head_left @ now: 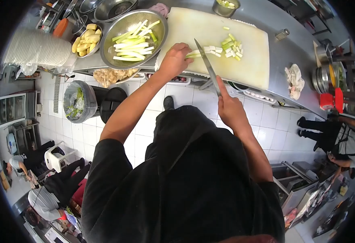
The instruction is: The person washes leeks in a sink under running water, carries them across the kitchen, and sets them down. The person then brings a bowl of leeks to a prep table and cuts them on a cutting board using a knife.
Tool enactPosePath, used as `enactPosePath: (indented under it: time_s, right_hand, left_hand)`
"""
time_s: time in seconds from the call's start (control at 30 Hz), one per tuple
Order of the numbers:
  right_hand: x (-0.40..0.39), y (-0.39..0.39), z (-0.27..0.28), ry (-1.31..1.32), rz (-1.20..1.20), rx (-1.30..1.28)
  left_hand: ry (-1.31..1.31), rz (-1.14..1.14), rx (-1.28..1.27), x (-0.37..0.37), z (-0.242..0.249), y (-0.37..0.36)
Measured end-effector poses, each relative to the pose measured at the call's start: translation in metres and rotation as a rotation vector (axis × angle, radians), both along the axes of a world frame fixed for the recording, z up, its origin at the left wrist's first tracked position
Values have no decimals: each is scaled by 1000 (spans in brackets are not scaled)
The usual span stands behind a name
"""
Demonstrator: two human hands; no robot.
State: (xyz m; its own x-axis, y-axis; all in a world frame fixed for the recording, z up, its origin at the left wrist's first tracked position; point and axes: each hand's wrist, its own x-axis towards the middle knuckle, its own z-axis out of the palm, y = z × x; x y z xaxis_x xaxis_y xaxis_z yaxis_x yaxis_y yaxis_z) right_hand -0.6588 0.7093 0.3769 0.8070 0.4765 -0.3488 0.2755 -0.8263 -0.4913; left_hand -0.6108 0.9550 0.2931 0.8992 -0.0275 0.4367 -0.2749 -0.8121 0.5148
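My left hand [176,60] is closed on pale green celery stalks [194,54] at the left part of the white cutting board [209,26]. In my right hand [231,107] is a long kitchen knife [208,65], its blade slanting across the stalks with the tip pointing away from me. Short cut pieces [214,50] lie in a row just right of the blade. Beyond them sits a loose pile of chopped celery [233,47]. A metal colander [159,29] with longer celery sticks [133,46] stands left of the board. My left fingertips are partly hidden.
Left of the colander are a bowl of peeled potatoes [89,39] and stacked plastic containers [36,50]. A metal pot [226,8], a shaker [282,34] and a crumpled cloth [294,81] stand around the board. A lined bin [79,102] is below. Other people [349,139] are nearby.
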Motion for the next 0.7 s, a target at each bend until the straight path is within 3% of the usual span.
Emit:
enactPosePath:
  time_s: [0.4, 0.7]
  right_hand:
    - [20, 13, -38, -42, 40, 41]
    - [-5, 2, 10, -20, 47, 8]
  left_hand:
    - [56, -10, -37, 3, -1, 1]
    - [-97, 108, -57, -20, -2, 6]
